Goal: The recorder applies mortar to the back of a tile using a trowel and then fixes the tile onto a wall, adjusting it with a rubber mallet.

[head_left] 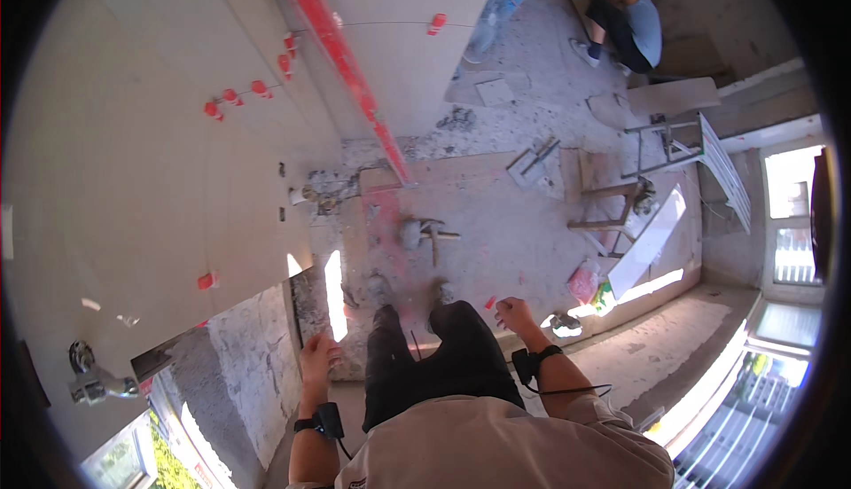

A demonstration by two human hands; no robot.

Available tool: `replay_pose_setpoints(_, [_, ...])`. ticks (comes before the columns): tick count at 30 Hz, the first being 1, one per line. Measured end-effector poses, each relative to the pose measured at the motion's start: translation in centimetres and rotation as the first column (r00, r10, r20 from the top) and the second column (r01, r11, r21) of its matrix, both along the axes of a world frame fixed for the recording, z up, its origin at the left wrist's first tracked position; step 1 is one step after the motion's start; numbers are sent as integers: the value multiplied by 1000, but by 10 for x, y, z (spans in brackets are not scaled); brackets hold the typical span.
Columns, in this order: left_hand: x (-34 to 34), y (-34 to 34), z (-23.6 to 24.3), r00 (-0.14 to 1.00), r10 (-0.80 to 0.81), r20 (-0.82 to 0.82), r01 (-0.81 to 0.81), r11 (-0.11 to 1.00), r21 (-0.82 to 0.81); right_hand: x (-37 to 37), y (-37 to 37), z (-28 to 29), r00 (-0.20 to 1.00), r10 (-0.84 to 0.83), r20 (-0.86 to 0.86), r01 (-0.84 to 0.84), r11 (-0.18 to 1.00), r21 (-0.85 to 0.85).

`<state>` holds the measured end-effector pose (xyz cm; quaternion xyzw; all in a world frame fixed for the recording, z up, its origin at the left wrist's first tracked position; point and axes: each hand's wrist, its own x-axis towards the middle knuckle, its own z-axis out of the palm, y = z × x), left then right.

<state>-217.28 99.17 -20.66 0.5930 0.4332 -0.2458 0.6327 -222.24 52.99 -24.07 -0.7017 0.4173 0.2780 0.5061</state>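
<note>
My left hand (318, 359) hangs low at the left, fingers loosely bent and apart, with nothing visible in it. To the right of my knees is my right hand (514, 314), its fingers half curled and apart. A small red plastic wedge (490, 303) shows just off its fingertips; it does not appear gripped, and I cannot tell whether it lies on the floor. Ahead of my feet a hammer (436, 235) with a light handle rests on the floor board (496, 201). Beside it is a greyish lump (411, 233).
A long red straightedge (341, 68) leans against the large tiled wall (160, 134), where several red wedges (260, 89) stick out. A metal tap (93, 383) juts from the wall. At the right are a stepladder (683, 148) and a white panel (647, 239). Another person (636, 26) crouches far right.
</note>
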Motion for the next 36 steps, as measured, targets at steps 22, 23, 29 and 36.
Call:
replay_pose_setpoints(22, [4,-187,-150,574,-350,-740,353,921,-162,-142,-167,-362,926,-138,-352,84,983,-166])
replay_pose_setpoints(23, [11,-189,-151,543,-361,-759,401,905,-144,-155,-167,-391,928,-67,-366,6,986,-164])
replay_pose_setpoints(29, [56,-195,-164,380,-433,-817,592,793,-145,-200,-149,-522,947,81,-311,-161,958,-238])
replay_pose_setpoints(36, [71,-197,-180,450,-363,-816,668,743,38,-171,-137,-564,930,-219,-296,106,929,-354])
